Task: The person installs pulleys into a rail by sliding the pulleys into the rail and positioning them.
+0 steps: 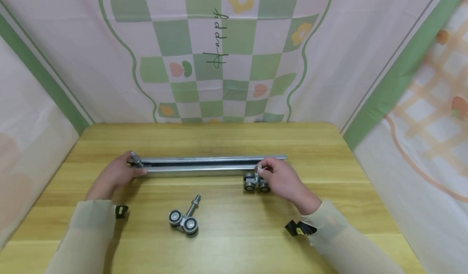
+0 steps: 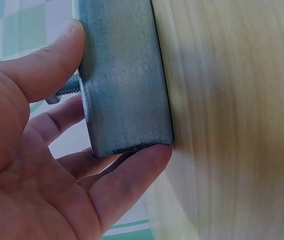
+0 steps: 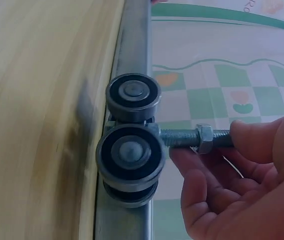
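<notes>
Beige sleeves [image 1: 84,231] cover both forearms; a black fitting [image 1: 121,212] is noted at the left wrist. Lying on the wood-grain tabletop [image 1: 234,245], on the person's side of the hands and between them: one loose roller trolley [image 1: 183,222], wheels toward the left hand, bolt directed away from the person and toward the right.

Right hand [image 1: 283,180]: thumb and fingers pinch the bolt of a second roller trolley [image 1: 252,183]. Its wheels are below the fingertips, just in front of the metal rail [image 1: 197,168]; whether they touch it cannot be told.

Left hand [image 1: 118,171]: gripping the rail's end, thumb on the near edge. A threaded bolt [image 1: 136,159] projects from the rail between thumb and fingers. The rail lies slot upward, running from the left hand to past the right.

Beyond both hands: patterned cloth [image 1: 237,42], green-checked, lettered "Happy".
</notes>
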Demonstrator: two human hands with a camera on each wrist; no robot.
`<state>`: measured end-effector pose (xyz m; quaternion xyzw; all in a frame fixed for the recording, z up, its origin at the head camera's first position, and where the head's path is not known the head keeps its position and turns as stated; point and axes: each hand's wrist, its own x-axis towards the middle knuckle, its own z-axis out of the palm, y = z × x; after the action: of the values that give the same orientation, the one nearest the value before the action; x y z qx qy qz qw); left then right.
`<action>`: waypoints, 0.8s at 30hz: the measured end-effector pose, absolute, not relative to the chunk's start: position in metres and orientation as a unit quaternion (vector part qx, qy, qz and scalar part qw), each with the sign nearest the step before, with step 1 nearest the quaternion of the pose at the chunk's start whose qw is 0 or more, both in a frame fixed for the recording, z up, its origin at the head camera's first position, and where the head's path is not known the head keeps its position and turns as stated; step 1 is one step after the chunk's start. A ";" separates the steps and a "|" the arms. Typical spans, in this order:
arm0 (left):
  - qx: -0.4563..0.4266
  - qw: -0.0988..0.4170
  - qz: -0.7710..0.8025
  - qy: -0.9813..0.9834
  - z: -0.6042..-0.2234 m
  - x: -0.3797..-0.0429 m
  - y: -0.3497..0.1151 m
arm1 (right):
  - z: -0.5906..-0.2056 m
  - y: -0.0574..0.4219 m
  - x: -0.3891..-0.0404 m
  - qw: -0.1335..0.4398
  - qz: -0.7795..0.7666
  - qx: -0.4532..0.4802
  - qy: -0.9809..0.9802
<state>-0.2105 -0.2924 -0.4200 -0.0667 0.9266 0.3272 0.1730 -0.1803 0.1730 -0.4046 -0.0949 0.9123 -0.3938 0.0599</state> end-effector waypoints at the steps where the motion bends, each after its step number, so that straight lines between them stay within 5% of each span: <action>1: -0.065 0.173 0.327 0.927 -0.419 -0.210 -0.293 | -0.405 0.173 -0.180 0.061 -0.386 -0.100 0.915; 10: -0.051 0.164 0.326 0.930 -0.420 -0.210 -0.296 | -0.405 0.179 -0.178 0.096 -0.392 -0.117 0.908; 24: -0.064 0.164 0.328 0.928 -0.420 -0.210 -0.295 | -0.414 0.176 -0.175 0.047 -0.423 -0.069 0.902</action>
<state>-0.2099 -0.2947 -0.4203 -0.0640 0.9282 0.3275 0.1644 -0.1749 0.1755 -0.4136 -0.0690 0.9022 -0.4230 0.0473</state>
